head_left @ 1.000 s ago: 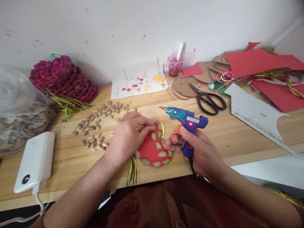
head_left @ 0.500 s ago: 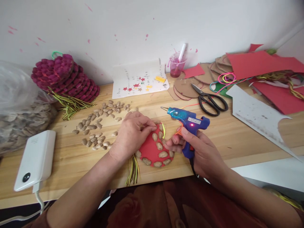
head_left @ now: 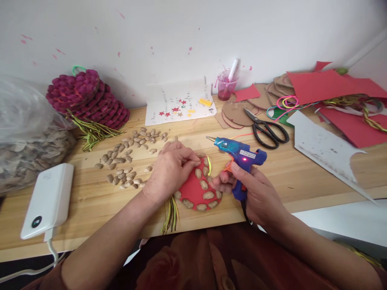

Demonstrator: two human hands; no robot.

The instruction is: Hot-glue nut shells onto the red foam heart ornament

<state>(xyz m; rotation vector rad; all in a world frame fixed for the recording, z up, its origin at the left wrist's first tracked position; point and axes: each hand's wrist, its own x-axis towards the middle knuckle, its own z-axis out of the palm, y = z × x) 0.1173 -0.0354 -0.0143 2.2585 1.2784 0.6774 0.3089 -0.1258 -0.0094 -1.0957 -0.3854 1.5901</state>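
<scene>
A red disc [head_left: 190,186] lies at the table's front edge, with peanuts [head_left: 208,195] set around its rim and a few farther in. Over its upper left part, my left hand [head_left: 171,169] is closed, thumb and fingertips pinched together at the disc; what they hold is hidden. My right hand [head_left: 256,189] grips a blue hot glue gun [head_left: 238,152] by its handle, the nozzle pointing left above the table and a red light lit. Fingers of that hand reach the disc's right edge. A yellow cord [head_left: 209,166] and a yellow-green tassel [head_left: 171,215] stick out from the disc.
Loose peanuts [head_left: 121,160] lie to the left, near a white power bank [head_left: 46,200] and a plastic bag [head_left: 27,149]. Purple stacked discs [head_left: 90,96] lean at the wall. Black-handled scissors [head_left: 269,131], cardboard discs [head_left: 237,112] and red card [head_left: 326,84] are at the right.
The whole view has shifted slightly. Both hands, the glue gun and the disc keep almost the same places relative to one another.
</scene>
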